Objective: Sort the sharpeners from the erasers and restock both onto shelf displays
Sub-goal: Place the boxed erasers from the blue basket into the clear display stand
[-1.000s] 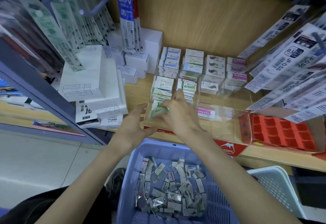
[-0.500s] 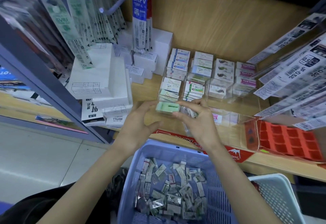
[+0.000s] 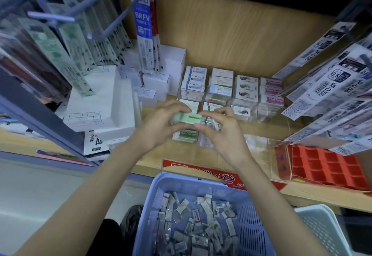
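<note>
A pale green eraser (image 3: 188, 119) is held level above the shelf between both hands. My left hand (image 3: 161, 125) grips its left end with thumb and fingers. My right hand (image 3: 223, 132) pinches its right end and also holds several small clear-wrapped packets (image 3: 213, 123). Below them lies a green-labelled eraser (image 3: 186, 134) in the clear acrylic display (image 3: 259, 155). Rows of boxed erasers (image 3: 221, 86) fill the display's back compartments. A blue basket (image 3: 249, 225) near my body holds several loose wrapped packets (image 3: 193, 229).
White boxes (image 3: 100, 102) are stacked at the shelf's left. Hanging refill packs (image 3: 144, 28) crowd the left and right (image 3: 330, 82). A red divided tray (image 3: 324, 167) sits at the right. A white basket (image 3: 322, 229) stands beside the blue one. The wooden shelf edge (image 3: 314, 195) runs across.
My right hand lifted the green eraser out of the display. My left hand came in and took its left end. Both hands now hold it higher.
</note>
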A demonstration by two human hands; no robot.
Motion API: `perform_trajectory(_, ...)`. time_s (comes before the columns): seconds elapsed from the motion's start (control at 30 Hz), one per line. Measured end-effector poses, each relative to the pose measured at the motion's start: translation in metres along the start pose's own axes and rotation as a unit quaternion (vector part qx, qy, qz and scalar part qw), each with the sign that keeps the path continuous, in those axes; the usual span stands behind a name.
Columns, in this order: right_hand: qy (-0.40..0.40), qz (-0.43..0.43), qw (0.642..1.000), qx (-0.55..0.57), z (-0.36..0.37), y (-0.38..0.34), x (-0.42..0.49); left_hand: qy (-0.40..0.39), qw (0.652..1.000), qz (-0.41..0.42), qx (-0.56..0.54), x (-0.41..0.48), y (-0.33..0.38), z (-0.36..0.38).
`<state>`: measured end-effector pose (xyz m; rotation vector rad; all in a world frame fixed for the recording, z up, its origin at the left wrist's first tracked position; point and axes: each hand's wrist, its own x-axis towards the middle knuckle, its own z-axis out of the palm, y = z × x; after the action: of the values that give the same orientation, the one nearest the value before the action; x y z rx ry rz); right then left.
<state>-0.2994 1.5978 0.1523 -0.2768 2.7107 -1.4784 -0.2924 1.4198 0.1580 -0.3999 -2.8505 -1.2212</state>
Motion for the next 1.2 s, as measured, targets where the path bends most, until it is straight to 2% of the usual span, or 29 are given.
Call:
perform_trajectory(0.1,0.021,-0.009,0.996,-0.081,0.002,-0.002,0.026,0.072,0.997,-0.032,-0.009,0.014,-0.016,-0.016)
perform_trajectory(0.17,-0.006,-0.001,0.989,-0.15,0.007,-0.004,0.039,0.103,0.993,-0.06,-0.006,0.014,-0.026,-0.021)
perform_trajectory(0.33,-0.098,0.016,0.958,-0.271,0.012,-0.016,0.056,0.089,0.995,-0.035,0.01,0.01,-0.026,-0.014)
perform_trajectory(0.5,-0.231,0.057,0.908,-0.344,0.0,-0.027,0.067,0.084,0.996,-0.042,-0.002,0.008,-0.018,-0.016)
perform_trajectory(0.53,-0.217,0.054,0.922,-0.317,-0.002,-0.027,0.065,0.089,0.995,-0.048,-0.01,0.005,-0.015,-0.016)
perform_trajectory(0.57,-0.173,0.047,0.95,-0.255,-0.003,-0.026,0.06,0.099,0.993,-0.056,-0.025,0.002,-0.012,-0.016)
perform_trajectory(0.63,-0.039,0.045,0.997,-0.047,-0.008,-0.03,0.04,0.119,0.987,-0.077,-0.077,-0.005,0.001,-0.014)
perform_trajectory(0.67,0.006,0.071,0.994,0.087,-0.01,-0.034,0.029,0.113,0.984,-0.084,-0.108,-0.01,0.01,-0.011)
perform_trajectory(0.73,0.02,0.169,0.93,0.326,-0.013,-0.042,0.008,0.064,0.98,-0.09,-0.165,-0.018,0.032,-0.004)
perform_trajectory(0.8,0.01,0.215,0.868,0.447,-0.015,-0.046,-0.008,0.014,0.975,-0.09,-0.2,-0.025,0.052,0.003)
perform_trajectory(0.83,0.009,0.219,0.855,0.471,-0.017,-0.048,-0.014,-0.002,0.975,-0.087,-0.205,-0.027,0.06,0.007)
perform_trajectory(0.9,0.003,0.212,0.849,0.484,-0.023,-0.05,-0.025,-0.005,0.976,-0.074,-0.206,-0.029,0.069,0.012)
perform_trajectory(0.97,-0.021,0.187,0.86,0.475,-0.034,-0.047,-0.033,0.007,0.972,-0.063,-0.228,-0.029,0.072,0.013)
perform_trajectory(1.07,-0.063,0.147,0.872,0.463,-0.055,-0.038,-0.039,-0.023,0.958,-0.056,-0.281,-0.029,0.069,0.015)
perform_trajectory(1.2,-0.07,0.17,0.892,0.413,-0.061,-0.015,-0.036,-0.029,0.94,-0.074,-0.331,-0.026,0.067,0.02)
